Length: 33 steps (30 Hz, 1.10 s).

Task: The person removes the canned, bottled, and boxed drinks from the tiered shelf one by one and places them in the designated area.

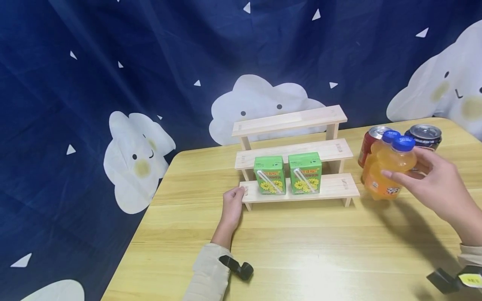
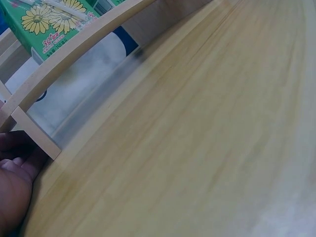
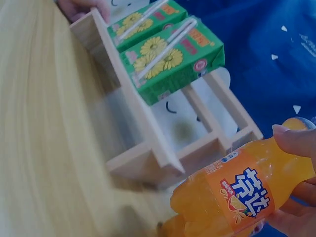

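My right hand (image 1: 438,186) grips an orange soda bottle (image 1: 391,179) with a blue cap, held to the right of a three-tier wooden shelf (image 1: 331,190). In the right wrist view this bottle (image 3: 239,190) tilts, its orange label visible. A second orange bottle (image 1: 369,161) is partly hidden behind it. At the shelf's lowest step, my left hand (image 1: 231,207) holds the left end, thumb on top. Two green drink cartons with straws, a left one (image 1: 269,175) and a right one (image 1: 305,173), stand upright on that step.
Behind the bottles stand a red can (image 1: 364,148) and a dark can (image 1: 425,136), both partly hidden. The shelf's middle step (image 1: 293,151) and top step (image 1: 290,119) rise toward a blue cloud-print curtain (image 1: 180,50). Everything rests on a light wooden table (image 1: 301,246).
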{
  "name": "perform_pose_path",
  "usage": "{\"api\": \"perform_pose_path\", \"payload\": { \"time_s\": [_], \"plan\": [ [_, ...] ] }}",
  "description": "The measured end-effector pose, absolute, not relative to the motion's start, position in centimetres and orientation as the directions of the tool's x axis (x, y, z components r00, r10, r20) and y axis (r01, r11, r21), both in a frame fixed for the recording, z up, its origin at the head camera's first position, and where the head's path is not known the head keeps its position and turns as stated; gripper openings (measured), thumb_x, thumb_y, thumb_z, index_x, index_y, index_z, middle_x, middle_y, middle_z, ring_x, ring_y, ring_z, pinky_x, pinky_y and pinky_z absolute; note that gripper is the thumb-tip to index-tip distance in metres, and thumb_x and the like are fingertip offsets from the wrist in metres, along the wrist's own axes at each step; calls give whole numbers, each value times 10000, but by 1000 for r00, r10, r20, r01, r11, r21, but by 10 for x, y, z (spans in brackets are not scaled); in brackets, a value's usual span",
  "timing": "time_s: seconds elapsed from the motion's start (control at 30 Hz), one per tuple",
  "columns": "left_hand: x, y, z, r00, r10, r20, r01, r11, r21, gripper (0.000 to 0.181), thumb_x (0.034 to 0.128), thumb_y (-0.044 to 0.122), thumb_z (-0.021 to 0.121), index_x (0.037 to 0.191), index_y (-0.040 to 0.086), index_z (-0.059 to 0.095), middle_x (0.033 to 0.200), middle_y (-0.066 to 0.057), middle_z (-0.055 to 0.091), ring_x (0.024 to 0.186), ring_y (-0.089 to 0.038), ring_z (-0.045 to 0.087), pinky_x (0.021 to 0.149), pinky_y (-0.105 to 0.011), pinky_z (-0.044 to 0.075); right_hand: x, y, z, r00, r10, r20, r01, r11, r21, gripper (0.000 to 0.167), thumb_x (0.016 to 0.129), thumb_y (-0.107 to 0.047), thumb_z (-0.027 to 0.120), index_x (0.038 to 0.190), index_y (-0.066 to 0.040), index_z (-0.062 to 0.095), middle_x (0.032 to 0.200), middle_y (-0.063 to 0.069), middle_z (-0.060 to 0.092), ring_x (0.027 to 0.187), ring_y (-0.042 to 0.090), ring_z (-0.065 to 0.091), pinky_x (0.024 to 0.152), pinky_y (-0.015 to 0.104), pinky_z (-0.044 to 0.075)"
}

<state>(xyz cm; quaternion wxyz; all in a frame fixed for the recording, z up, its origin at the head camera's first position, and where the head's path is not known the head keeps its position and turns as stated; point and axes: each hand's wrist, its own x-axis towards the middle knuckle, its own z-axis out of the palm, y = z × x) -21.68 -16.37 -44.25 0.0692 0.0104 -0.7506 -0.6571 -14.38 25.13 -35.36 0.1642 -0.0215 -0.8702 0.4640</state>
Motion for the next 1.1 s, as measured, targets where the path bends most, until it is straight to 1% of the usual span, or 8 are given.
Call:
{"api": "perform_pose_path", "payload": {
  "time_s": [0.2, 0.3, 0.43, 0.6, 0.67, 0.77, 0.9, 1.1],
  "plan": [
    [-217, -166, -442, -994, -87, 61, 48, 144, 988, 329, 965, 174, 459, 913, -83, 658, 1007, -149, 678, 942, -134, 592, 863, -267, 488, -142, 265, -367, -951, 231, 207, -34, 587, -809, 682, 813, -348, 724, 1383, -111, 435, 1102, -209, 462, 890, -236, 420, 646, -11, 401],
    [-217, -167, -441, -997, -69, 44, 33, 151, 988, 327, 978, 181, 447, 1016, -61, 663, 1059, -161, 670, 999, -152, 590, 909, -289, 474, -142, 272, -371, -945, 260, 199, -8, 588, -809, 675, 810, -363, 724, 1385, -155, 439, 1060, -251, 467, 898, -212, 412, 661, -27, 383],
    [-213, -167, -433, -998, -59, 34, 25, 153, 988, 317, 978, 154, 442, 1050, -73, 652, 1073, -194, 661, 1010, -188, 594, 918, -320, 478, -142, 279, -374, -937, 265, 226, -41, 561, -827, 664, 804, -274, 748, 1380, -141, 447, 1007, -306, 459, 882, -220, 405, 685, -34, 375],
    [-200, -163, -414, -997, -56, 44, 34, 177, 984, 313, 972, 119, 429, 1062, -95, 638, 1091, -211, 654, 1030, -204, 596, 921, -322, 481, -143, 286, -377, -937, 291, 195, -2, 552, -834, 711, 832, -279, 717, 1442, -179, 366, 1324, -163, 481, 1091, -163, 417, 716, -43, 354],
    [-198, -161, -411, -997, -55, 45, 35, 178, 983, 314, 972, 121, 428, 1049, -99, 639, 1091, -212, 654, 1031, -204, 598, 919, -313, 481, -145, 289, -380, -935, 307, 180, 15, 540, -842, 711, 838, -289, 708, 1448, -201, 353, 1369, -141, 457, 1126, -152, 404, 715, -43, 352],
    [-196, -160, -409, -998, -51, 47, 38, 173, 984, 316, 973, 119, 426, 1041, -105, 638, 1090, -218, 654, 1030, -213, 601, 911, -308, 486, -148, 295, -385, -931, 319, 178, 4, 495, -869, 684, 831, -248, 720, 1426, -212, 385, 1241, -226, 499, 1045, -184, 441, 703, -32, 371],
    [-196, -160, -410, -998, -46, 44, 36, 168, 985, 313, 972, 121, 430, 1076, -93, 634, 1111, -216, 649, 1060, -226, 597, 921, -307, 482, -153, 302, -392, -927, 333, 175, 7, 481, -877, 668, 823, -247, 728, 1408, -237, 407, 1184, -250, 502, 962, -211, 442, 686, -25, 380],
    [-196, -161, -409, -997, -56, 51, 40, 182, 982, 307, 972, 122, 435, 997, -96, 650, 1072, -200, 660, 1006, -188, 589, 918, -314, 473, -161, 308, -395, -916, 355, 187, 1, 470, -883, 575, 812, -261, 739, 1327, -283, 484, 1064, -300, 502, 949, -207, 440, 687, -29, 363]
  ]
}}
